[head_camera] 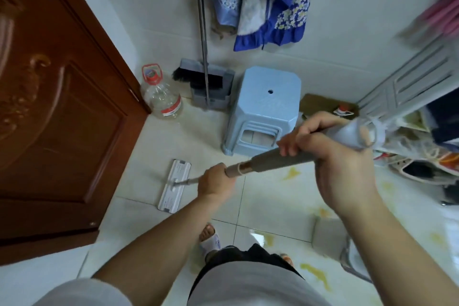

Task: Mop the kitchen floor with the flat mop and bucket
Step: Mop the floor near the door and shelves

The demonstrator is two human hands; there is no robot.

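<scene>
Mop [174, 183] is being gripped by left hand [215, 182] and right hand [330, 156], fingers clamped round handle; floor [273, 208] partly wet, yellow stains remaining.

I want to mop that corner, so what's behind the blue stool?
Behind the stool is bare floor up to the white wall, with blue floral cloth hanging above. A broom and dustpan stand to its left. The stool hides the floor directly beneath it.

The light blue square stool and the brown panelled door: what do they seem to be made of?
Light blue square stool: likely moulded plastic, given its glossy one-piece body with a stepped rim. Brown panelled door: wood or wood veneer, glossy varnish, carved relief.
</scene>
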